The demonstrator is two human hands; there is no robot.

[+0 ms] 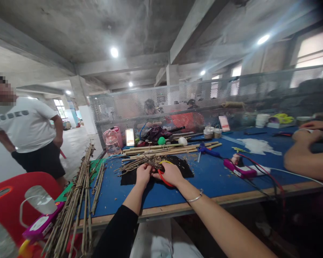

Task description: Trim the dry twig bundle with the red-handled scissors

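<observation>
My right hand (pixel 171 174) is wrapped round the handles of a cutting tool with red and yellow grips, which look like those of pruning shears (pixel 163 178). Close beside it, my left hand (pixel 143 174) is closed, its fingertips pinching a thin brown twig near the tool's blades. The blades and the twig's end are partly hidden by my fingers. Just beyond both hands lies a loose pile of cut twigs (pixel 133 165) on a black mat (pixel 187 167), with small chips scattered about.
Long twigs in a bundle (pixel 79 191) jut over the table's left edge beside a red chair (pixel 13 193). Behind the mat lie pale sticks (pixel 172 147) and a blue glue gun (pixel 208 150). A purple power box (pixel 239 169) trails cables. One person stands left; another's arm (pixel 307 157) rests right.
</observation>
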